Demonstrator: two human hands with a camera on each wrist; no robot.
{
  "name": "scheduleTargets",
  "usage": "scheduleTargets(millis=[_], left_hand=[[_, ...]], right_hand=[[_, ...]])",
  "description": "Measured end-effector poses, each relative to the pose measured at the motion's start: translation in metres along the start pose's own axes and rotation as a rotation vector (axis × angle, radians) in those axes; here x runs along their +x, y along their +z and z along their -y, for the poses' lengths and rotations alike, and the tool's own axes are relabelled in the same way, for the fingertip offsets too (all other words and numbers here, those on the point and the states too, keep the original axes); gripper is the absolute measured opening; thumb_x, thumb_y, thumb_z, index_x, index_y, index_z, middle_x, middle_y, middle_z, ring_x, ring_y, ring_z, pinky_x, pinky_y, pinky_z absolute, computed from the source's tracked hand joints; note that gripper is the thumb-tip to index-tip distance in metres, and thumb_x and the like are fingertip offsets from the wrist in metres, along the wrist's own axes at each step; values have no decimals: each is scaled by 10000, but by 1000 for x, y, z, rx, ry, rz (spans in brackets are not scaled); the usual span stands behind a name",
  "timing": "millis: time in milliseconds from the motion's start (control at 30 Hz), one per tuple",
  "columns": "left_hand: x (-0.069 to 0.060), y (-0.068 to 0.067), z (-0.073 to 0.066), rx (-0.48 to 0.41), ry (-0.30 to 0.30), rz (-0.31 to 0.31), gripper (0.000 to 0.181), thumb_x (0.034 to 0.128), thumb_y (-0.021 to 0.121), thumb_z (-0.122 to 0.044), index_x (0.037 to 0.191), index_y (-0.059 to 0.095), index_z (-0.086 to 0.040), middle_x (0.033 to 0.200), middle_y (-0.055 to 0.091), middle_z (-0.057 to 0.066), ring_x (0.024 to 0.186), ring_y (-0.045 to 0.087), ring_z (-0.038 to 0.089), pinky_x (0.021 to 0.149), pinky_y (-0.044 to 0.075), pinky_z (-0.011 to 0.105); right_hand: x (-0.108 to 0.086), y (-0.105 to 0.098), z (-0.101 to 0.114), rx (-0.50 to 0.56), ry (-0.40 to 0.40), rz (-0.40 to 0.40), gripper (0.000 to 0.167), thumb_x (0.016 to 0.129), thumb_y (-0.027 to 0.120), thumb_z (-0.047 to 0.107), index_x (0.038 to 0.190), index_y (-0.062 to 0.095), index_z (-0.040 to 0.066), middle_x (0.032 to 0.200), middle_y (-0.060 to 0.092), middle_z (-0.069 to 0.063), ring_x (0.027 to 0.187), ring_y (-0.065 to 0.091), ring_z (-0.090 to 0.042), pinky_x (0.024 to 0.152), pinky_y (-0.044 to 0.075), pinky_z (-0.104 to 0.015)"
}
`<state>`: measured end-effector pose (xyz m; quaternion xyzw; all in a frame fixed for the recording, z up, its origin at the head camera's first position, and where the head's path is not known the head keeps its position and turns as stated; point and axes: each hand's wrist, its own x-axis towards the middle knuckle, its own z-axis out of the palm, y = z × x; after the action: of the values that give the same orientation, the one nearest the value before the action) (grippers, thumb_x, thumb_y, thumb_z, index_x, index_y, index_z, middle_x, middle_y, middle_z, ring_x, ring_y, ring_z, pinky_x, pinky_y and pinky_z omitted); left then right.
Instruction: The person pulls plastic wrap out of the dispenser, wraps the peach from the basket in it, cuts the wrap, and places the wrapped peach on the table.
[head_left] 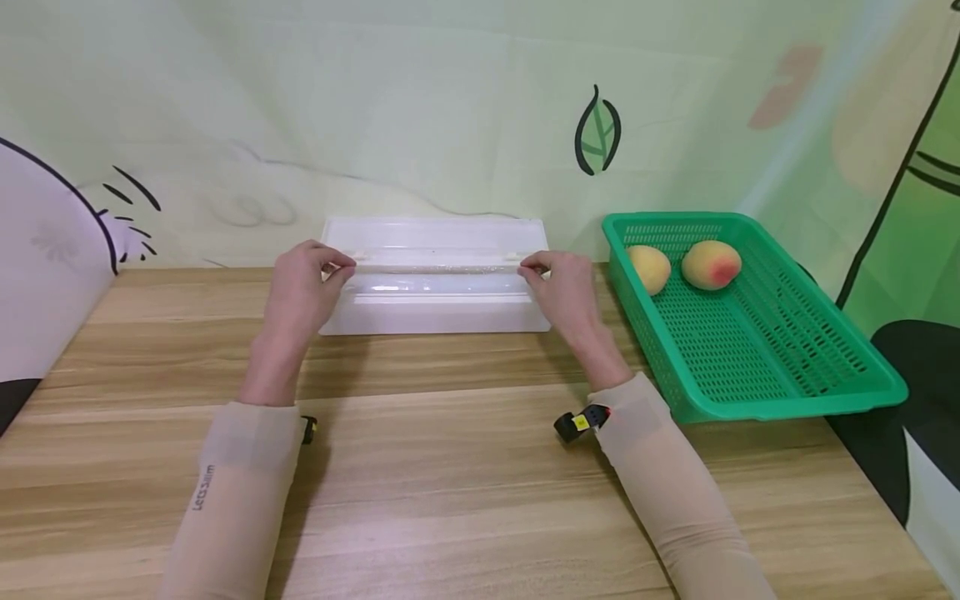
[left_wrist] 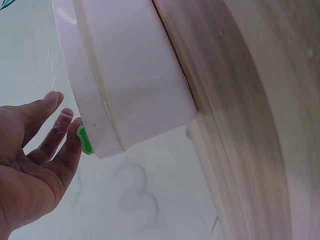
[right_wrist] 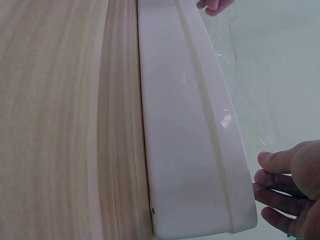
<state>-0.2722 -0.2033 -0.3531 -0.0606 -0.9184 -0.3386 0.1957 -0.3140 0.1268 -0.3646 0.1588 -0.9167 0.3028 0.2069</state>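
A white cling film dispenser (head_left: 435, 317) stands against the back of the table. Clear cling film (head_left: 435, 283) stretches across its top, shiny and see-through. At the dispenser's left end my left hand (head_left: 300, 287) pinches one corner of the film between thumb and fingers. My right hand (head_left: 564, 292) pinches the film at the right end in the same way. In the left wrist view, the left hand (left_wrist: 37, 160) is beside a green end piece (left_wrist: 85, 140) of the dispenser. Faint glints of film show by the right hand (right_wrist: 292, 187) in the right wrist view.
To the right sits a green plastic basket (head_left: 678, 375) with two peaches (head_left: 711, 265) in its far left part. A printed cloth (head_left: 420, 100) hangs behind the wooden table (head_left: 450, 500). A dark object (head_left: 915, 367) is beyond the table's right edge.
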Motion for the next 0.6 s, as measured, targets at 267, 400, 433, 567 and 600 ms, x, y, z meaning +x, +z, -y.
scheduleTargets(millis=[267, 400, 433, 567, 600], left_hand=[[0, -2, 0, 4, -13, 10, 125, 978, 688, -19, 1031, 767, 62, 1097, 671, 220, 984, 613, 384, 824, 500, 496], [0, -2, 0, -4, -14, -1, 128, 981, 684, -17, 1039, 766, 62, 1071, 667, 216, 954, 604, 365, 807, 491, 475], [0, -2, 0, -5, -14, -5, 129, 982, 683, -16, 1042, 766, 63, 1061, 665, 216, 942, 600, 360, 796, 488, 470], [1, -2, 0, -7, -11, -23, 135, 987, 678, -21, 1051, 763, 62, 1031, 659, 212, 910, 601, 350, 768, 494, 458], [1, -2, -1, -9, -11, -26, 136, 988, 678, -23, 1053, 762, 61, 1024, 657, 210, 904, 602, 347, 764, 498, 455]], right_hand=[[0, -1, 0, -5, -4, -12, 120, 954, 760, 137, 982, 810, 32, 890, 766, -92, 809, 705, -236, 679, 516, -358], [1, -2, 1, 3, -4, -22, 120, 954, 758, 134, 985, 810, 30, 897, 766, -96, 831, 709, -245, 705, 526, -371], [1, -2, 1, 5, -4, -22, 121, 953, 759, 135, 985, 810, 29, 898, 766, -97, 834, 710, -246, 711, 529, -371], [0, -4, 2, 9, 2, -18, 127, 956, 756, 137, 989, 809, 27, 902, 766, -100, 836, 706, -245, 706, 530, -368], [0, -5, 3, 11, 4, -16, 130, 958, 754, 139, 992, 808, 26, 905, 766, -100, 835, 705, -245, 699, 529, -366]])
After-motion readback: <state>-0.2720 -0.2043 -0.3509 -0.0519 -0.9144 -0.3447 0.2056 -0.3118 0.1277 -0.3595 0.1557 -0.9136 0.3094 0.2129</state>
